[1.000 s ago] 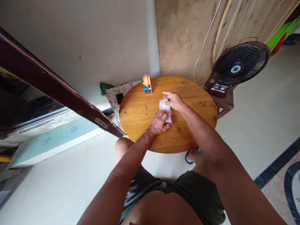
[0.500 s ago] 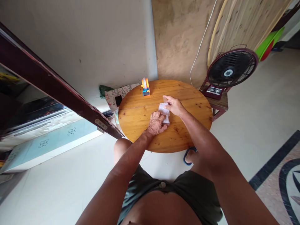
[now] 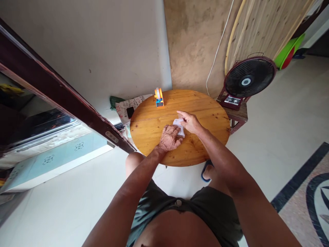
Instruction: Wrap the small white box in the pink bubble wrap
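- So, just left of the round wooden table (image 3: 151,133), a dark phone (image 3: 130,112) lies on a printed sheet (image 3: 135,102), out of the way of the work.
- On the table, toward its far edge and left of its middle, stands an orange-and-blue tape dispenser (image 3: 159,97); that spot leaves the elbows free.
- Near the table's middle, the left hand (image 3: 170,138) rests palm down, half open with fingers loosely bent, laid over the packet rather than closed round it. Light, even pressure should serve best, since a hard push might crease the wrapping.
- Under those fingers, flat on the table near its middle, lies the translucent wrapped packet (image 3: 181,131); holding it square to the table would probably help any fold lie straight.
- Just right of the table's middle, the right hand (image 3: 189,122) touches the packet's far end, index finger stretched out, thumb bent in. Whether it pinches anything, I cannot tell. Smoothing outward from the left hand seems the tidiest way to avoid wrinkles.
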Motion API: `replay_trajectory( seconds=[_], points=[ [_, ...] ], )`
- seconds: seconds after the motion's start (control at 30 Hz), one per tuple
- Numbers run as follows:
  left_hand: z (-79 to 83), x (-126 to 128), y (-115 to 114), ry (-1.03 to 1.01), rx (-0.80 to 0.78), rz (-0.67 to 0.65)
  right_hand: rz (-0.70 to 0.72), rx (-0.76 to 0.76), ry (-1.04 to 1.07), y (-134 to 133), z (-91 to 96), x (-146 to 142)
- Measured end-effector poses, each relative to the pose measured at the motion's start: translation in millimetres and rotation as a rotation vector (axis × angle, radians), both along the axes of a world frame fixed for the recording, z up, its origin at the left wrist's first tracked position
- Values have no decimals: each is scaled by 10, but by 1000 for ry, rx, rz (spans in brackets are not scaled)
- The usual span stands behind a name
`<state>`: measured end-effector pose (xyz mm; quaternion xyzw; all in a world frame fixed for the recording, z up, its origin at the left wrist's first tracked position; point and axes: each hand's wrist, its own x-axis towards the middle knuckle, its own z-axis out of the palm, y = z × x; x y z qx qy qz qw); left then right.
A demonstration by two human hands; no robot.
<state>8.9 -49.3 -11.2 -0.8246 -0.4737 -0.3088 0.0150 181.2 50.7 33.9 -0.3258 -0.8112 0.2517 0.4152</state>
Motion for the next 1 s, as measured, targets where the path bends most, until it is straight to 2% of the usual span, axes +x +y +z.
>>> replay_trajectory(
  seconds=[0.17, 0.43, 0.7, 1.0],
  points=[
    [-40, -20, -82, -1, 32, 14, 4, 143, -69, -238, -65, 73],
    [-98, -38, -48, -42, 57, 72, -12, 317, -176, -510, -174, 120],
    [-92, -51, -45, -134, 45, 19, -32, 380, -211, -591, -184, 104],
    [-112, -122, -12, -318, -52, -59, -17, 481, -158, -756, -321, 102]
  ],
)
